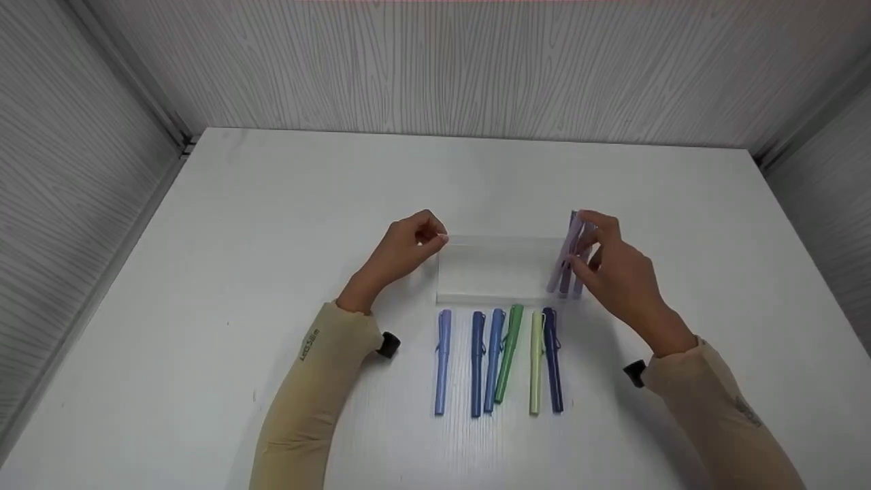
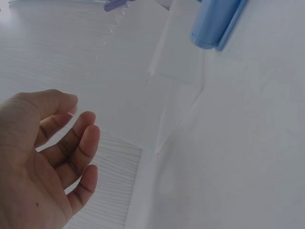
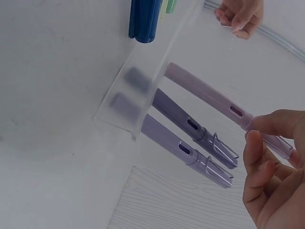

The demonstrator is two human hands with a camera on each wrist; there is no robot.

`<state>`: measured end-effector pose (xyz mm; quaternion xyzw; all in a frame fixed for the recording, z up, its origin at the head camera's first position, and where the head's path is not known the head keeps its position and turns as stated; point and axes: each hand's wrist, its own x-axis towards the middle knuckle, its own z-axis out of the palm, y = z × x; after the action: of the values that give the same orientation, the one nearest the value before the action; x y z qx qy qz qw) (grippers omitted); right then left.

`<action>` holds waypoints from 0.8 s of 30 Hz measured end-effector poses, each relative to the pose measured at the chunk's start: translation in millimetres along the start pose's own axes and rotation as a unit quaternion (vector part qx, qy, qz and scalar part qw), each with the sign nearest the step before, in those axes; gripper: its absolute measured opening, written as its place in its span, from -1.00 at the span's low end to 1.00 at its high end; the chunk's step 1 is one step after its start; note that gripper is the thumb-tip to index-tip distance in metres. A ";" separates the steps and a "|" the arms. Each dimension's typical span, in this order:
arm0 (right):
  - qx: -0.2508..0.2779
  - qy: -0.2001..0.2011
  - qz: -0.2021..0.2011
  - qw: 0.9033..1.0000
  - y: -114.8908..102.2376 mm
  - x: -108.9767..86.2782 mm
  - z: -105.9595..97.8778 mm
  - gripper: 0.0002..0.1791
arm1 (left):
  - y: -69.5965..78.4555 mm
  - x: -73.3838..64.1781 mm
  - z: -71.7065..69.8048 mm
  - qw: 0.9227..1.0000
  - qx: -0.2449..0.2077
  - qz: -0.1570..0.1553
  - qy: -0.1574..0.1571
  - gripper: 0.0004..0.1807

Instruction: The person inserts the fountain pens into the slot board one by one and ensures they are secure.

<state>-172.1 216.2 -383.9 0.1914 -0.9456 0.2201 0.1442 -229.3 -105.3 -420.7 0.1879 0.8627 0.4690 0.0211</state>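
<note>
A clear plastic box (image 1: 503,272) lies in the middle of the table. At its far left corner my left hand (image 1: 405,245) pinches the rim between thumb and forefinger, the other fingers loosely bent. My right hand (image 1: 616,269), over the box's right end, pinches a pinkish-lilac pen (image 3: 205,93) near its cap between thumb and fingers. That pen slants, its lower end at the box. Beside it in the box lie a dark purple pen (image 3: 176,112) and a lavender pen (image 3: 164,136), both with wire clips. The right fingers partly hide these pens in the head view.
In front of the box lie a periwinkle pen (image 1: 443,361), two blue pens, a green pen (image 1: 509,354), a pale yellow-green pen (image 1: 535,361) and a navy pen (image 1: 552,361), roughly side by side. Wood-grain panels (image 1: 435,68) enclose the white table (image 1: 306,177) behind and at both sides.
</note>
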 end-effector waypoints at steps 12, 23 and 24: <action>-0.008 -0.022 0.011 1.000 0.4 4.4 5.8 -0.32 | 1.4 0.9 1.6 1.000 -0.002 -0.005 0.001 -0.84; -0.050 -0.044 0.017 0.998 -2.2 12.7 10.6 -0.30 | 0.8 1.2 1.1 1.000 0.003 -0.008 0.000 -0.84; -0.052 -0.047 0.019 0.997 -2.2 13.0 11.4 -0.30 | 0.6 1.3 1.3 1.000 0.002 -0.007 0.001 -0.84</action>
<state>-184.8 205.0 -388.3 0.1754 -0.9650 0.1643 0.1053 -230.1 -103.5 -420.8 0.1818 0.8651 0.4669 0.0232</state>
